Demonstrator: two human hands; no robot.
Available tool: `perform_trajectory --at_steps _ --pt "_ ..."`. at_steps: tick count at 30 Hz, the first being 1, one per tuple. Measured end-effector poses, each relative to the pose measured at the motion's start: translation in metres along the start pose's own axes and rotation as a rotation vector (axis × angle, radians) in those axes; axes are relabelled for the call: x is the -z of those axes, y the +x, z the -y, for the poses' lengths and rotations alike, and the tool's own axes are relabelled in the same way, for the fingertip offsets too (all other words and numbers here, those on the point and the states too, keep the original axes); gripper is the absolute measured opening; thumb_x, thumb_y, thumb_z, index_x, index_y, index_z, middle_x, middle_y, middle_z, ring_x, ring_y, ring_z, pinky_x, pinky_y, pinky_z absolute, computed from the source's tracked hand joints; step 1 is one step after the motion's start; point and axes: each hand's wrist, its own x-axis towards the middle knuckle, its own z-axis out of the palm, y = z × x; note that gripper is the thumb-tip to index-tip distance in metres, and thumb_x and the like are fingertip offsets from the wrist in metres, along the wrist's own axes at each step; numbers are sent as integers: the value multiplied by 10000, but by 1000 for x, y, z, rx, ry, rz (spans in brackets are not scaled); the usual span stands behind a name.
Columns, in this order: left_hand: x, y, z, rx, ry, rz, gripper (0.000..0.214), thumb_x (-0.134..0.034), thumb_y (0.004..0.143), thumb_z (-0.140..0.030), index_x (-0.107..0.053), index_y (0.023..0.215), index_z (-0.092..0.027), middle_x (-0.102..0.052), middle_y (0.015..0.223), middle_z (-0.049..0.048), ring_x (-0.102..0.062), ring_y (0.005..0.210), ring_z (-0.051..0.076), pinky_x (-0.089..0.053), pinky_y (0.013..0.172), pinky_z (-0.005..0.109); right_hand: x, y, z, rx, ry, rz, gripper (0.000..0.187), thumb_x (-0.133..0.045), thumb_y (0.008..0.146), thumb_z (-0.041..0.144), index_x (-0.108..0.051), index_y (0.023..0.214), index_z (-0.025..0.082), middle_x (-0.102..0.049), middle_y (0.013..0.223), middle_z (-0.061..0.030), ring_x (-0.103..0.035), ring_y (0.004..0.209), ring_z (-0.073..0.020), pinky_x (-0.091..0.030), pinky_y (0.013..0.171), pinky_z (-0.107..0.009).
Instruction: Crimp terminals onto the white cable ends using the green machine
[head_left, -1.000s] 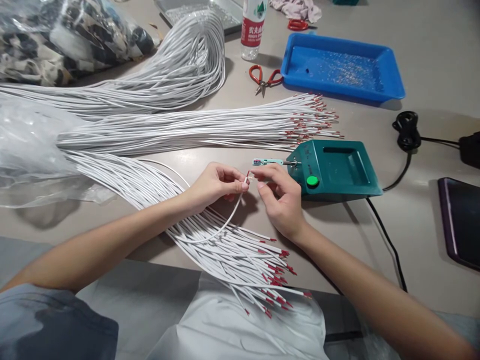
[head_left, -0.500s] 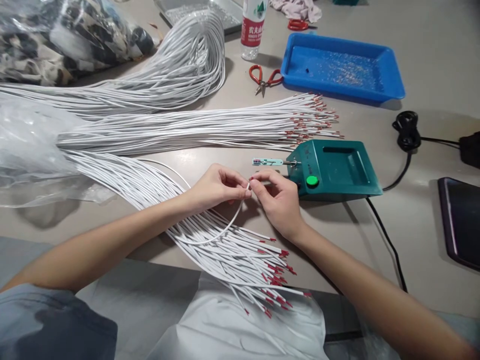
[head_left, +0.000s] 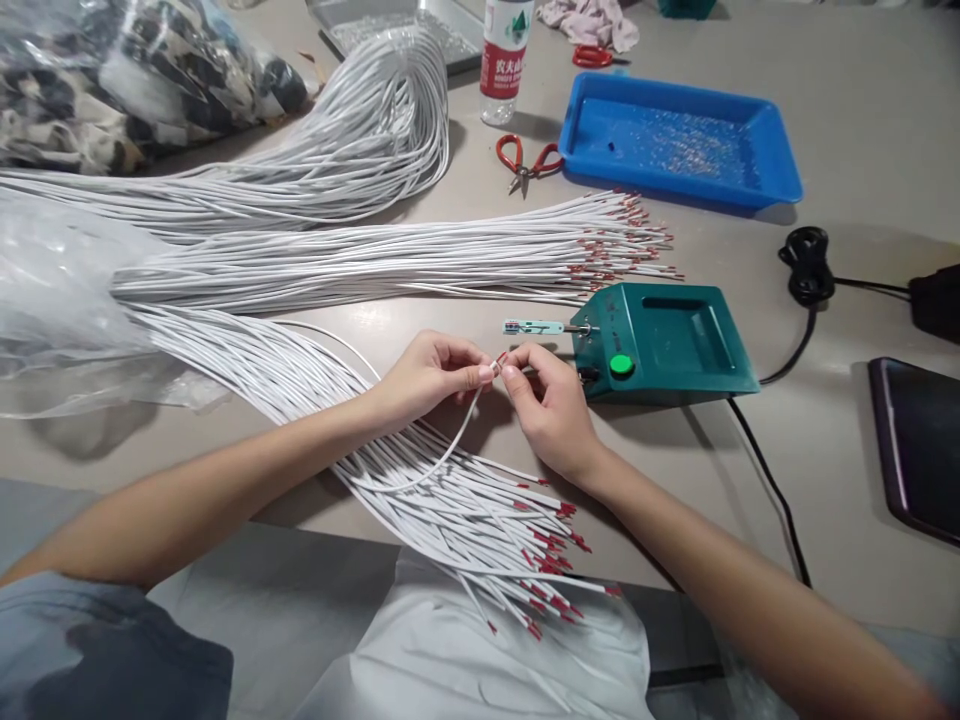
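Observation:
Between thumb and fingers my left hand (head_left: 442, 372) pinches a white cable (head_left: 466, 418) close to its red-tipped end. My right hand (head_left: 549, 400) has its thumb and forefinger closed at the red wires of that same end, just left of the green machine (head_left: 667, 340). From my left hand the cable curves down into a loose bundle of white cables (head_left: 427, 500) with red ends, lying under my left forearm and over the table edge. A light-coloured tool with a metal shaft (head_left: 536, 327) sticks out of the machine's left side, above my fingers.
Behind lie a second cable bundle (head_left: 375, 255) and a coiled bundle (head_left: 375, 130). Red-handled snips (head_left: 523, 168) rest beside a blue tray (head_left: 780, 165) holding small scraps. A bottle (head_left: 501, 70) stands behind the snips. At right are a black cord (head_left: 808, 265) and a phone (head_left: 919, 440).
My fingertips have shifted slightly apart at the cable end, and more of its red wires show between them. The whole view has moved a little.

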Motion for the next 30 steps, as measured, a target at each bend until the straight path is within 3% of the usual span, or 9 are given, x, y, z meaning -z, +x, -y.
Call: perform_trajectory --at_steps 3,10,14,25,30 --pt "2 1 1 1 -38 -2 252 -754 664 -317 -676 714 -84 -610 604 12 -479 502 61 -374 495 179 0 -1 -2 -42 16 -36 181 -487 864 259 -490 700 182 -499 660 9 -460 573 -102 -374 539 -246" --pt "2 1 -2 6 7 16 260 -760 654 -322 -675 699 -80 -614 600 16 -476 497 57 -371 495 178 0 -1 -3 -98 237 -59 200 -506 866 343 -610 918 181 -590 807 -23 -528 615 -100 -427 533 -228" --pt "1 1 -2 32 44 19 272 -786 612 -311 -672 689 -76 -588 542 3 -497 504 71 -388 493 177 -2 -1 0 -99 224 -59 146 -587 822 304 -620 836 162 -615 776 -8 -544 602 -86 -424 520 -202" --pt "-3 -2 -2 43 38 65 240 -795 599 -262 -651 661 -79 -613 569 12 -546 516 79 -434 508 175 -1 -2 4 -63 186 -60 120 -556 836 248 -580 762 156 -609 728 0 -534 593 -86 -417 506 -196" --pt "-3 -2 -3 23 -2 31 241 -754 669 -290 -665 728 -74 -642 598 37 -595 562 107 -468 568 203 -3 -2 2 -61 155 -59 130 -546 839 249 -566 750 157 -611 738 -7 -551 611 -94 -436 536 -205"
